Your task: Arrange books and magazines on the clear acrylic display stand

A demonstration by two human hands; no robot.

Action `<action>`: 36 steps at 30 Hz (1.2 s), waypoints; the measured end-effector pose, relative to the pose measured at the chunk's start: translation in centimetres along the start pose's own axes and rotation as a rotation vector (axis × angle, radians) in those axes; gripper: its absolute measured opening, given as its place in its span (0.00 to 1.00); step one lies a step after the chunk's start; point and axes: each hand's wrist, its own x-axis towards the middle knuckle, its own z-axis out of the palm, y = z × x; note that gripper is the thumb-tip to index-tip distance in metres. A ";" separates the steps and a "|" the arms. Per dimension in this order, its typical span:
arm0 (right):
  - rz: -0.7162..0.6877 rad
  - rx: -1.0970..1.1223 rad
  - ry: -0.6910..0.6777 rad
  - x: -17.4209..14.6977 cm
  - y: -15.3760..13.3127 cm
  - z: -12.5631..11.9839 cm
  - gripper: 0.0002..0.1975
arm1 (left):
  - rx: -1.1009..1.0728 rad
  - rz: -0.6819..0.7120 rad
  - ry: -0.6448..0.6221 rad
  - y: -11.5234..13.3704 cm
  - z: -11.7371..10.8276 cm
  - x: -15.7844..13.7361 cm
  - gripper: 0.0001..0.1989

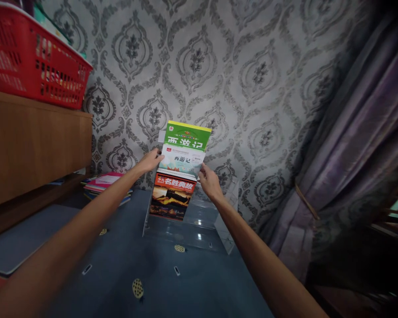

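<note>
A white book (181, 160) with dark Chinese lettering stands between my two hands, tilted back slightly. My left hand (152, 160) pinches its left edge, and my right hand (210, 180) grips the lower right edge. Behind it rises a green book (187, 132) with a yellow top strip, its lower part hidden. In front and lower, a dark book with a red title band (172, 198) leans in the left part of a clear plastic tiered stand (199, 234). The stand's right side holds no book that I can see.
The stand sits on a dark blue tablecloth (166, 282) printed with pineapples, near a patterned wall. At left lie stacked books (106, 180) beside a wooden cabinet (36, 141), topped by a red basket (59, 66). A purple-grey curtain (345, 145) hangs at right.
</note>
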 end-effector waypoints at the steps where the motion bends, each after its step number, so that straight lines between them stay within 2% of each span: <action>1: 0.003 -0.004 -0.002 0.0 0.0 0.0 0.18 | 0.009 -0.009 -0.006 0.1 0.0 0.0 0.14; 6: 0.008 -0.003 -0.030 0.0 0.1 -0.1 0.20 | 0.046 -0.073 -0.036 0.8 -0.3 -0.1 0.15; 12: 0.038 0.022 -0.033 0.1 0.3 0.2 0.22 | 0.018 -0.123 -0.090 1.9 -2.1 -1.5 0.18; 14: 0.031 0.020 -0.015 0.2 0.4 0.3 0.21 | 0.029 -0.089 -0.008 2.5 -2.5 -2.4 0.17; 17: 0.011 -0.007 0.020 0.2 0.7 0.5 0.20 | 0.063 0.037 0.183 3.5 -2.2 -4.2 0.10; 19: 0.010 -0.024 0.020 0.1 0.8 0.4 0.19 | 0.062 0.116 0.221 4.2 -1.6 -5.6 0.08; 23: 0.033 -0.016 -0.008 0.0 0.6 0.3 0.18 | 0.103 0.231 0.183 5.1 -0.2 -7.5 0.12; 26: 0.043 -0.027 0.001 -0.1 0.1 0.3 0.19 | 0.140 0.269 0.099 5.4 0.3 -8.0 0.15; 31: -0.001 -0.073 0.018 -0.3 -0.3 0.3 0.20 | 0.121 0.186 -0.037 5.4 -0.1 -7.5 0.18; 36: -0.013 -0.082 0.039 -0.6 0.3 0.3 0.19 | 0.099 0.189 -0.078 4.9 -0.9 -6.5 0.20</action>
